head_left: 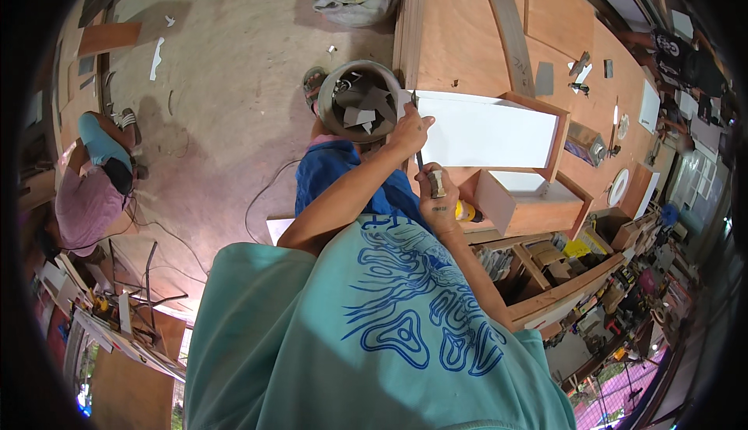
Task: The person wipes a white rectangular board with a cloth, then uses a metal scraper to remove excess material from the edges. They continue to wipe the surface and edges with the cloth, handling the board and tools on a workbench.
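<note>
- Holding a file (420, 159) in both hands, or at least a thin dark tool that looks like one, across the left end of the white box (491, 130).
- Right hand (435, 199) is closed around the lower end of it, so that end is mostly hidden in my fist. There's a pale patch (438, 183) over the fingers, can't make out what it is.
- Left hand (409, 130) is narrowed over the far part, thumb sticking out, and a bit of the tip pokes out past it.
- White box lies on the bench (460, 33), white face up. The bucket (326, 107) is just beside its left end, with scraps (362, 117) inside.
- Done so far, I'd say: the white face is on and the wooden sides I can see are joined to it. The second box (545, 218), just beside it and closer to me, looks put together too, white inside.
- Left, as far as I can judge: the end under the tool. My hands cover a lot of it, so no clue how smooth it is. Looks like mid-job to me, not finished.
- Can't tell if the second box has had its edges cleaned up or is waiting its turn. A yellow thing (465, 212) sits by its left end, partly behind my right hand.
</note>
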A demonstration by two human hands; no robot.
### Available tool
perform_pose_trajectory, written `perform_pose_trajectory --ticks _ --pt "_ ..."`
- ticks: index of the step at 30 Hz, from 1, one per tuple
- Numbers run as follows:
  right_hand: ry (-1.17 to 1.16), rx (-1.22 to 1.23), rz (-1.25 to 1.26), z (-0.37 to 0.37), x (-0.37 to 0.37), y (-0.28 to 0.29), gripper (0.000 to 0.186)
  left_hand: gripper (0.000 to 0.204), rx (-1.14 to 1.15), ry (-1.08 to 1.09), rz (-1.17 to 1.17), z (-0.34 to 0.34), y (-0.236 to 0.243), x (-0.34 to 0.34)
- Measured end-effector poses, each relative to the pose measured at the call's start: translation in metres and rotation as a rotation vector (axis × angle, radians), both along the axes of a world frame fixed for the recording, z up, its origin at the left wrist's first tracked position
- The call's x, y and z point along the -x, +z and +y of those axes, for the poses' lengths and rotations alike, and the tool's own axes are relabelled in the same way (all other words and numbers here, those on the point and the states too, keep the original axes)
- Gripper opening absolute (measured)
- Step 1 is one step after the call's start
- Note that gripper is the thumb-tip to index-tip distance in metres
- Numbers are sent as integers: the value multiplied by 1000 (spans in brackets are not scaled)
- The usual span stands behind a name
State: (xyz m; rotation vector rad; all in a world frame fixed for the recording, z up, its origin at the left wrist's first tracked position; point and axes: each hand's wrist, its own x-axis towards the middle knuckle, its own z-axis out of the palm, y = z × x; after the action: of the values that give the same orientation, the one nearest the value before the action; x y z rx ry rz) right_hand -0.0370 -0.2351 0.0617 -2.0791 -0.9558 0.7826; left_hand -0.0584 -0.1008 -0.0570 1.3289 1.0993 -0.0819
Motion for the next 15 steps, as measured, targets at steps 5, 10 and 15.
perform_pose_trajectory --ticks 5,10,15 --pt "-21 -53 1 -12 1 -25 10 81 -14 -52 9 -3 -7 2" --pt "9 -101 -24 -9 5 -27 13 85 -112 28 -126 -2 -17 5" --pt "-37 62 32 4 1 12 9 84 -14 -101 -29 3 -10 4"
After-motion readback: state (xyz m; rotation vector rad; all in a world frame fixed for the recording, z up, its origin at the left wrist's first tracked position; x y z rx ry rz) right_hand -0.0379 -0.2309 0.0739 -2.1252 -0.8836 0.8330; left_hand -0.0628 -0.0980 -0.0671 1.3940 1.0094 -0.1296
